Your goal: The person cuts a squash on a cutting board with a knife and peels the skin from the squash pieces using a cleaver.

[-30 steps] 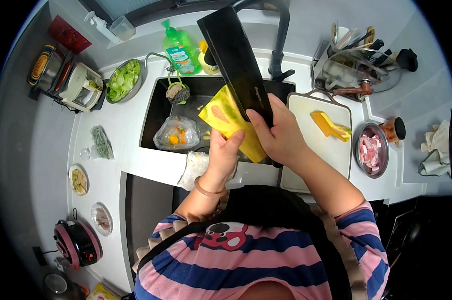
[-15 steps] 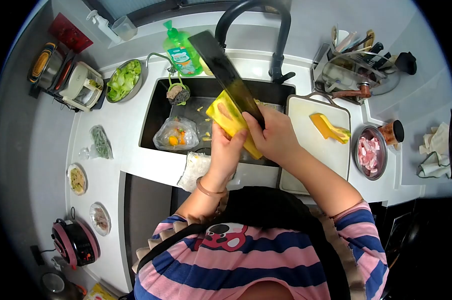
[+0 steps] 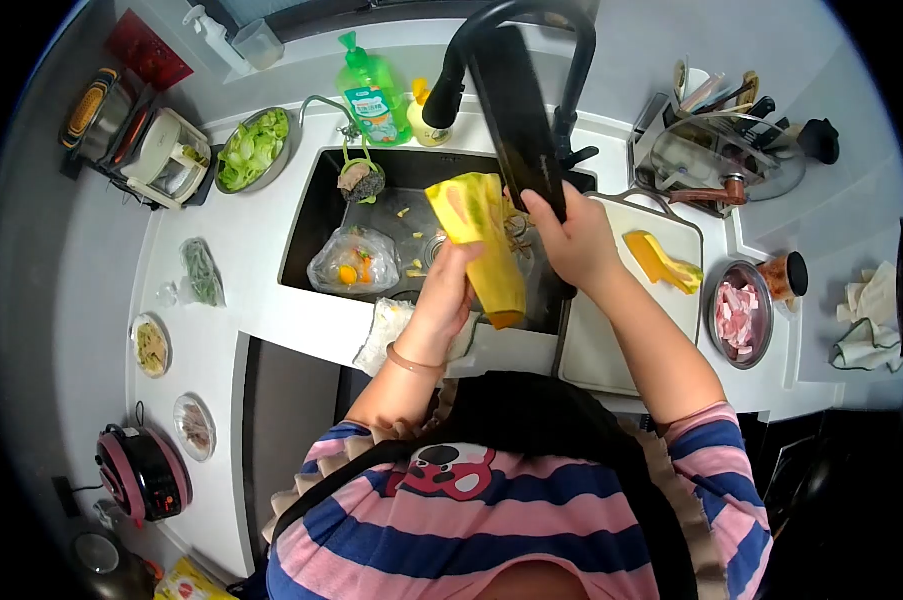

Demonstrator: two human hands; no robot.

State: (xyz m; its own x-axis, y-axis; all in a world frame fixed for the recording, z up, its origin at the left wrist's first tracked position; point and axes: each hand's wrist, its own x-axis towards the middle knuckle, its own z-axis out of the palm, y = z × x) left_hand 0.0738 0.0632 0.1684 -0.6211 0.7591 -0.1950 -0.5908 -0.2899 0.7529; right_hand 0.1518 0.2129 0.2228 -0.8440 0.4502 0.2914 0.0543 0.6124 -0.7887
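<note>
My left hand (image 3: 448, 287) grips a long yellow piece of pumpkin (image 3: 482, 240) with green patches, holding it tilted above the dark sink (image 3: 302, 220). My right hand (image 3: 579, 238) is closed round the handle of a black cleaver (image 3: 517, 110), its broad blade pointing up and away toward the faucet. Blade and pumpkin are apart. To the right, another pumpkin piece (image 3: 662, 262) lies on the white cutting board (image 3: 612, 345). Yellow peel scraps (image 3: 416, 270) are scattered over the sink bottom.
A clear bag of scraps (image 3: 352, 265) sits in the sink's left side. The black faucet (image 3: 582, 70) arches close to the blade. A bowl of pink meat (image 3: 740, 310) stands right of the board, a bowl of lettuce (image 3: 255, 150) at the left. A cloth (image 3: 382, 335) hangs over the front edge.
The cleaver has lifted off the pumpkin and swung up and right with my right hand. The pumpkin has turned more upright in my left hand.
</note>
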